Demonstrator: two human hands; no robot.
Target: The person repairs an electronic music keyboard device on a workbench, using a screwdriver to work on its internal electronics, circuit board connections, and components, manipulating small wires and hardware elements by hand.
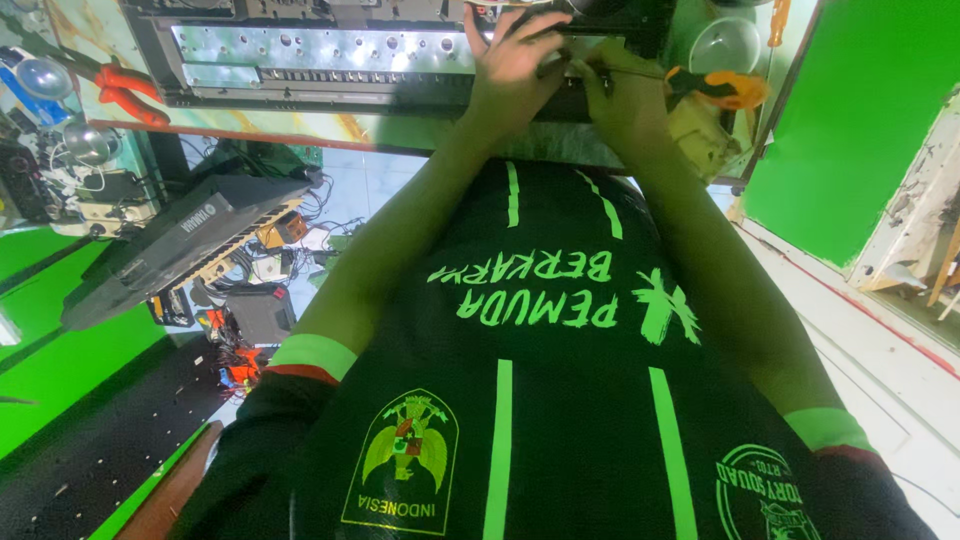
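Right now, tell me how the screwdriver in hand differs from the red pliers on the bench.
The screwdriver has an orange handle; the red pliers have red grips. The screwdriver is gripped in the right hand, its shaft pointing at the opened metal chassis; the pliers lie untouched, far left. The screwdriver has one straight handle; the pliers have two curved ones. Both are hand tools at the bench's top edge.

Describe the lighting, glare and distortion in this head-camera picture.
Head view: wide-angle distortion bends the table edge and walls; glare whitens the perforated metal panel; a green cast tints both forearms; the left hand and right hand look slightly soft near the top edge.
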